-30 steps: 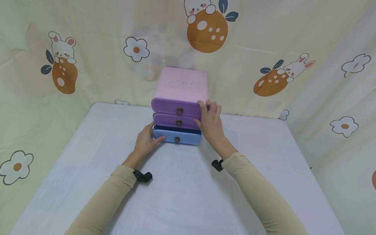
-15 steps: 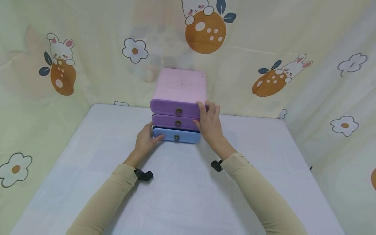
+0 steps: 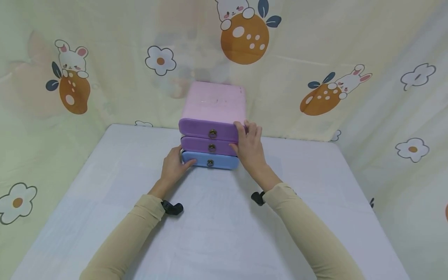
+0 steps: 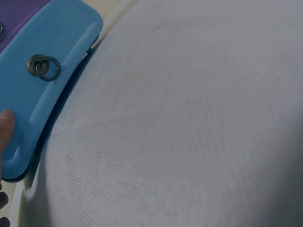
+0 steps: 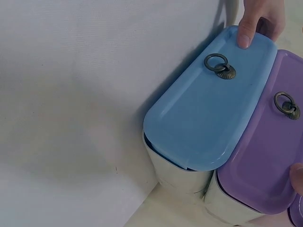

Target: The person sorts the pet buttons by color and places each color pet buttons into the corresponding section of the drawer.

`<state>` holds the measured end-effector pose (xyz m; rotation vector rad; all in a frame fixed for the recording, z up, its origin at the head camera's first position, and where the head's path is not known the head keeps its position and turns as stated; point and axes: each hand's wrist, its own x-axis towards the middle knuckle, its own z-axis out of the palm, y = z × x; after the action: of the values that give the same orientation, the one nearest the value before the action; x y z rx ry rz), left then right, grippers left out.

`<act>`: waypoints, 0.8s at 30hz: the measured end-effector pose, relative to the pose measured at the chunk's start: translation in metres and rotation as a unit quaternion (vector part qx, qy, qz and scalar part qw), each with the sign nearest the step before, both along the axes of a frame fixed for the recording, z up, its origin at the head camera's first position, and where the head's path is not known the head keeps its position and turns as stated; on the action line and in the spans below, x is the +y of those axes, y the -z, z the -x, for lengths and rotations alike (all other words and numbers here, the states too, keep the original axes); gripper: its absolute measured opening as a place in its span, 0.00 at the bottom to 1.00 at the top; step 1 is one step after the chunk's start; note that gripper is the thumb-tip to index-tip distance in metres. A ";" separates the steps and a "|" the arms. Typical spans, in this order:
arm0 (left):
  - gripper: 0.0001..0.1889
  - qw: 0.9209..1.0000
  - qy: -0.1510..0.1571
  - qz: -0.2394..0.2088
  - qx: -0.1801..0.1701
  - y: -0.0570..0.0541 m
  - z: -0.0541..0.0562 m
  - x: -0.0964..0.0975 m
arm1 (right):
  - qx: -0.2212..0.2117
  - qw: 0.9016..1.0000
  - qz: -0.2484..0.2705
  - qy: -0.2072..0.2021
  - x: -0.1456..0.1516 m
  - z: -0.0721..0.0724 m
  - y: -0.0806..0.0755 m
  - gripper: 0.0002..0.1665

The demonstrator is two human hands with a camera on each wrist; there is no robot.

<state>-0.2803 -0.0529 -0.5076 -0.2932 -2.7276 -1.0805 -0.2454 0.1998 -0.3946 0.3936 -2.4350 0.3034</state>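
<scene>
A small pink chest of drawers (image 3: 217, 99) stands against the back curtain, with an upper purple drawer (image 3: 196, 127), a middle purple drawer (image 3: 196, 144) and a blue drawer (image 3: 224, 161) at the bottom. Each front carries a bronze ring pull. At the blue drawer's left end my left hand (image 3: 172, 167) has its thumb on the front, fingers bent round the side. My right hand (image 3: 251, 149) holds the chest's right side, fingers at the upper drawer's corner and thumb on the middle drawer's front. A thin dark gap shows behind the blue front in the right wrist view.
A white cloth covers the table (image 3: 217, 233), whose back edge meets a patterned curtain (image 3: 115, 77). Black wrist cameras sit at both cuffs, the left camera (image 3: 172, 208) and the right camera (image 3: 258, 198).
The blue drawer has slid back into the chest, and the dark opening above its front has narrowed to almost nothing. My left hand moved with it slightly; my right hand stayed in place.
</scene>
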 end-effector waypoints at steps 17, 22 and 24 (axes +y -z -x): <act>0.45 0.999 -0.019 0.033 -0.012 -0.002 0.002 0.006 | 0.007 1.000 -0.001 0.007 0.005 0.006 -0.001 0.42; 0.43 0.999 -0.024 0.039 -0.023 -0.006 0.003 0.007 | 0.000 1.000 0.006 0.012 0.008 0.011 -0.006 0.43; 0.42 0.998 -0.026 0.039 -0.029 -0.007 0.004 0.007 | -0.005 1.000 0.006 0.014 0.009 0.012 -0.008 0.44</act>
<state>-0.2843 -0.0460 -0.5007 -0.2046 -2.8161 -0.9867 -0.2575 0.2091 -0.3868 0.3542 -2.4457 0.3085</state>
